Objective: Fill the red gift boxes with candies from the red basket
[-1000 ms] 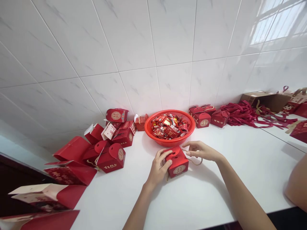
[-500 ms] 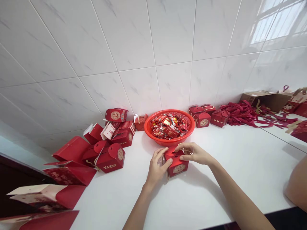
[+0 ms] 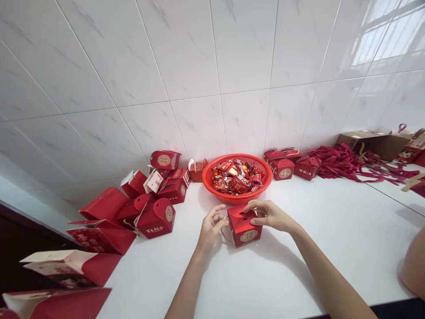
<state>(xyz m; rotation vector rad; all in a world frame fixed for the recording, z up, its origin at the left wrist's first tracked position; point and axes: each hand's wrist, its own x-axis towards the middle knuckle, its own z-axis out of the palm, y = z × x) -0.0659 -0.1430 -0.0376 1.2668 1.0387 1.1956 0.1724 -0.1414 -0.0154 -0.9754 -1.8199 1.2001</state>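
A small red gift box (image 3: pixel 246 232) with a round gold emblem stands upright on the white table, its top flaps folded over. My right hand (image 3: pixel 269 215) grips the box's upper right side, thumb on the front of the top and index finger at the back edge. Just off the box's left side, my left hand (image 3: pixel 212 225) is closed in a pinch on what looks like the box's thin cord. The cord is mostly hidden by the fingers. Behind the box is a red plastic basket (image 3: pixel 208 188) heaped with red-wrapped sweets (image 3: pixel 239 182).
Several red boxes (image 3: pixel 156 217) crowd the left, with opened ones (image 3: pixel 96 239) nearer me. More boxes (image 3: pixel 282 166) stand right of the basket, beside a pile of dark red ribbons (image 3: pixel 335 161) and a cardboard carton (image 3: pixel 360 137). A tiled wall (image 3: pixel 245 119) rises behind. Part of a person (image 3: pixel 413 266) shows at right.
My left hand has let go of the box's top and moved slightly left, now pinching by its side. My right hand keeps its hold on the box.
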